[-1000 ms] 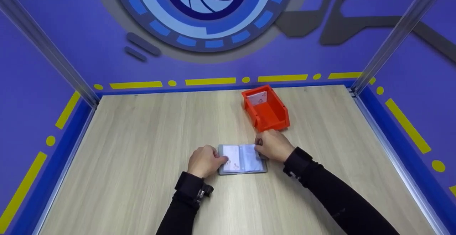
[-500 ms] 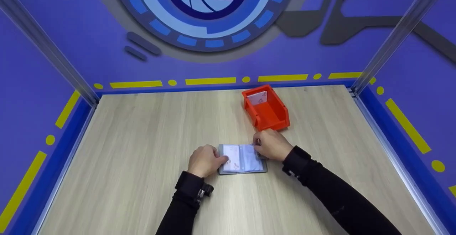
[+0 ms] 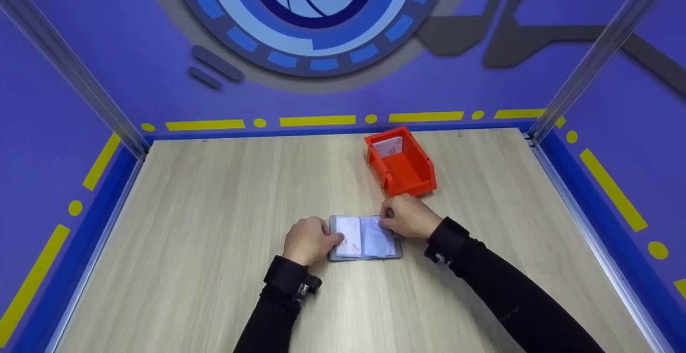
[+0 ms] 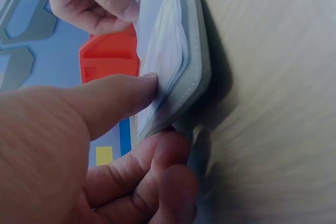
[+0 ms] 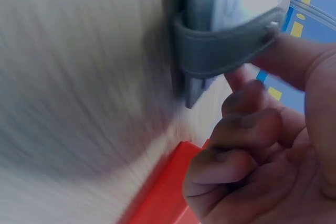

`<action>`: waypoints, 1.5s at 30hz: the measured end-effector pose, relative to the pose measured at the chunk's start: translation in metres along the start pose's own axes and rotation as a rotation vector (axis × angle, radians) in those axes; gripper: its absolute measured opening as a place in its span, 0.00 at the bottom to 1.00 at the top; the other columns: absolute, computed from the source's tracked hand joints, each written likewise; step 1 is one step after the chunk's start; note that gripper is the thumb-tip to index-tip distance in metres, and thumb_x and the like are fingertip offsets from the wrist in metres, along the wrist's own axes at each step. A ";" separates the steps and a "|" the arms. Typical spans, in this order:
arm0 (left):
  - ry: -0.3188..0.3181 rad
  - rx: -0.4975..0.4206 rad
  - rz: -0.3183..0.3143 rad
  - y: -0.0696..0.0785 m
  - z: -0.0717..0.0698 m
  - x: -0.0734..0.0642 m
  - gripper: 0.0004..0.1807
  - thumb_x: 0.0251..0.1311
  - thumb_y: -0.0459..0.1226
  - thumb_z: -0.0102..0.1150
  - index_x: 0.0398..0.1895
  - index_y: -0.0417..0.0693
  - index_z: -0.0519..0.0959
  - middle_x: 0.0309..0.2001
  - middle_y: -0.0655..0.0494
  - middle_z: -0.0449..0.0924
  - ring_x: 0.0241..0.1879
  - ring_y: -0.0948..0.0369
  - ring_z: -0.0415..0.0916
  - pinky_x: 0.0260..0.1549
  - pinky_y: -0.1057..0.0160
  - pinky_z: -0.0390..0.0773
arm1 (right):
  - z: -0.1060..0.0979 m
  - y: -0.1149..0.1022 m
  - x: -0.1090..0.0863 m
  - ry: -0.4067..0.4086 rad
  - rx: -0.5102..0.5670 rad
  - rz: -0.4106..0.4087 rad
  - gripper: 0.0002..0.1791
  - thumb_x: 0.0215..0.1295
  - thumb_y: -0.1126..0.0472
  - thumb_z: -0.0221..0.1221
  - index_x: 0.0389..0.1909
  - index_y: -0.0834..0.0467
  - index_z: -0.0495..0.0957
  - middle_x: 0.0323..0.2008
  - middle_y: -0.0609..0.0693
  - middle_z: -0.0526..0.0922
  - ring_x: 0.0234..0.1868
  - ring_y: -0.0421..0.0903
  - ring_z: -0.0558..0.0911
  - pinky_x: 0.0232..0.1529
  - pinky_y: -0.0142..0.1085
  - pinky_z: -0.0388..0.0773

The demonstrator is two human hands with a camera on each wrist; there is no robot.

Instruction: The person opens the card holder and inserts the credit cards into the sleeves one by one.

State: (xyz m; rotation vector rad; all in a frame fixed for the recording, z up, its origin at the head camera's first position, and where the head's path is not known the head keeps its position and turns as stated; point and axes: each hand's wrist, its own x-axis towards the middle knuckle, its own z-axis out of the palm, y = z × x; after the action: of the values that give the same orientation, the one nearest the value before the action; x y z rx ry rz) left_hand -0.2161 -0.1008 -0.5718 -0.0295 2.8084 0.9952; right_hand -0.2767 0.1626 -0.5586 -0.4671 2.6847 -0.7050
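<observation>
A small grey card holder (image 3: pixel 397 255) lies spread open on the table, its clear sleeves showing. A pale card with reddish print (image 3: pixel 348 232) fills the left-hand sleeve. My left hand (image 3: pixel 308 241) pinches the holder's left edge, thumb on the sleeve and fingers beneath the cover (image 4: pixel 195 72). At the upper right of the holder, my right hand (image 3: pixel 411 217) pinches the top corner of the right-hand sleeve (image 3: pixel 377 238) between thumb and index finger. The right wrist view shows the snap strap (image 5: pixel 226 50) in front of that thumb, with the other fingers curled.
Behind my right hand a red plastic bin (image 3: pixel 407 173) stands on the wooden table (image 3: pixel 225 208). A card with reddish print (image 3: pixel 388 147) leans against the bin's back wall. Blue printed panels (image 3: pixel 300 98) enclose the table at the back and both sides.
My right hand has shifted slightly left with the sleeve corner. My left hand keeps its grip on the holder's edge, and the bin has stayed put.
</observation>
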 end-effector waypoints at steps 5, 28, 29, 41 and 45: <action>0.005 0.000 0.008 0.000 0.000 0.000 0.24 0.63 0.50 0.77 0.18 0.55 0.72 0.20 0.64 0.68 0.22 0.61 0.66 0.24 0.61 0.61 | -0.001 0.000 0.001 -0.010 -0.016 -0.033 0.07 0.74 0.58 0.69 0.35 0.54 0.88 0.23 0.45 0.80 0.27 0.43 0.78 0.31 0.37 0.75; 0.017 -0.018 0.068 -0.002 -0.004 0.000 0.25 0.64 0.44 0.72 0.14 0.57 0.68 0.17 0.66 0.65 0.19 0.63 0.64 0.21 0.63 0.59 | -0.020 -0.022 0.007 -0.079 0.116 -0.017 0.15 0.78 0.54 0.60 0.30 0.54 0.86 0.22 0.44 0.73 0.28 0.45 0.76 0.33 0.37 0.72; 0.017 -0.019 0.071 -0.002 -0.004 0.000 0.25 0.64 0.43 0.71 0.13 0.57 0.67 0.17 0.66 0.64 0.18 0.63 0.63 0.20 0.63 0.58 | -0.021 -0.023 0.007 -0.083 0.125 -0.018 0.15 0.78 0.54 0.60 0.32 0.55 0.87 0.22 0.44 0.73 0.28 0.45 0.76 0.33 0.37 0.72; 0.015 -0.019 0.087 -0.002 -0.004 0.000 0.27 0.65 0.41 0.69 0.13 0.59 0.64 0.15 0.68 0.61 0.17 0.64 0.61 0.19 0.63 0.56 | -0.003 -0.042 0.020 -0.019 0.182 -0.114 0.16 0.73 0.56 0.59 0.31 0.60 0.89 0.21 0.41 0.73 0.27 0.41 0.72 0.29 0.34 0.66; 0.023 -0.014 0.093 -0.002 -0.004 0.000 0.25 0.64 0.39 0.67 0.13 0.59 0.65 0.15 0.68 0.62 0.17 0.64 0.60 0.19 0.63 0.56 | 0.005 -0.048 0.027 -0.014 0.184 -0.106 0.14 0.74 0.57 0.60 0.31 0.57 0.89 0.23 0.41 0.75 0.28 0.41 0.74 0.30 0.34 0.67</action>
State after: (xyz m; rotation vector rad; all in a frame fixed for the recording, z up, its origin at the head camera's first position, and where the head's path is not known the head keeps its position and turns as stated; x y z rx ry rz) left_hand -0.2164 -0.1052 -0.5697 0.0890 2.8466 1.0413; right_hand -0.2879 0.1108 -0.5443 -0.5666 2.5657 -0.9646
